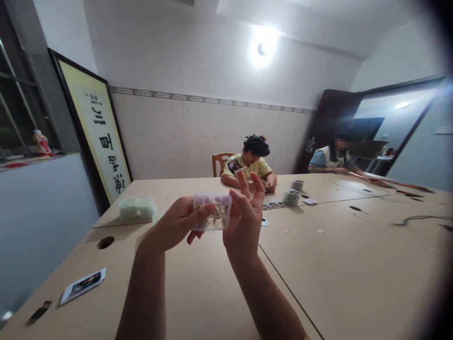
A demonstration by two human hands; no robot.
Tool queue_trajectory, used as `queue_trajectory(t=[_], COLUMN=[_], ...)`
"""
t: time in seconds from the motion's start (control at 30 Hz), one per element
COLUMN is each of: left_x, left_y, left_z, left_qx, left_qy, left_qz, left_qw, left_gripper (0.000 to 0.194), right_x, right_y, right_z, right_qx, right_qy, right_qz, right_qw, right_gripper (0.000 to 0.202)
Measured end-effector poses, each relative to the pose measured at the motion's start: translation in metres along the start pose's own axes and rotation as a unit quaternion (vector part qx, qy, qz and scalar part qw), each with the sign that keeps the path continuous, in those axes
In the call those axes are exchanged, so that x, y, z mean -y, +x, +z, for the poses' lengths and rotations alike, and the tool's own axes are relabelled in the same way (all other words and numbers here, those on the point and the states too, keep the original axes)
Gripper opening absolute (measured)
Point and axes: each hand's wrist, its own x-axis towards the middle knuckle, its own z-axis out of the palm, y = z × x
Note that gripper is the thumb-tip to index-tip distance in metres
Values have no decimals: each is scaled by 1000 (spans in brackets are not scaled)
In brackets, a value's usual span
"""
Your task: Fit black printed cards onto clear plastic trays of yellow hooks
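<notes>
A small clear plastic box [216, 218] with compartments and gold-coloured pieces inside is held up over the table. My left hand [170, 225] grips it from the left, with the thumb across its front and fingers behind. My right hand [245, 219] is at the box's right edge, its thumb side near the box and its other fingers raised and spread. A small whitish strip [241, 169] shows at the tip of one raised right finger. Whether the right palm also supports the box is hard to tell.
Stacked clear boxes [137, 209] stand at the left of the table [198, 293]. A photo packet [83, 285] lies near the left edge. Small stacks [291, 197] stand by a person [249, 165] across the table. Another person [332, 158] is at the far right.
</notes>
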Motion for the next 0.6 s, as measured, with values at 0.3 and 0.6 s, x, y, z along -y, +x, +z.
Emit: queue_trajectory(t=[0.3, 0.6], left_x=[-18, -36], left_y=[-10, -17], left_z=[3, 38], left_qx=[-155, -247], left_qy=[109, 207], left_qz=[4, -11], left_qw=[982, 947], left_gripper=[38, 39], right_x=[10, 33], right_y=[5, 11], right_z=[-9, -34], right_qx=[11, 117], right_qy=[100, 83], right_qz=[48, 49], right_qw=[994, 988], right_gripper=[80, 87])
